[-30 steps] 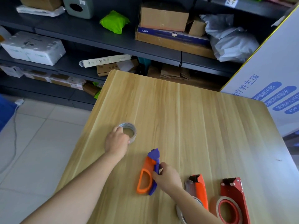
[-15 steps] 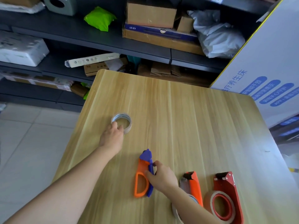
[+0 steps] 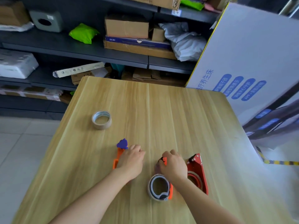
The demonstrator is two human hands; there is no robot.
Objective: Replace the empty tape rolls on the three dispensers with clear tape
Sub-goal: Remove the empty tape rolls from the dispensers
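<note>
The left hand [image 3: 131,161] lies knuckles up over the handle of the orange-and-purple dispenser [image 3: 119,155], fingers curled down around it in a grasp; the purple head sticks out beyond the knuckles. The right hand [image 3: 174,165] is bent over the front end of the orange dispenser [image 3: 170,190], fingertips pinching that tip. This dispenser carries a tape roll [image 3: 151,186] that sits just under the right wrist.

A loose tape roll [image 3: 101,126] lies flat on the wooden table [image 3: 161,110], far left of the hands and well apart from them. The red dispenser [image 3: 198,165] lies just beside the right hand on its right, with a ring in its wheel. All three dispensers sit in a row near the table's near edge.

The left table edge runs close past the loose tape roll, with tiled floor [image 3: 24,151] below. Bare wood stretches beyond the hands to the far edge, where dark shelves [image 3: 64,50] of boxes stand. A large white carton [image 3: 250,54] leans at the far right corner.
</note>
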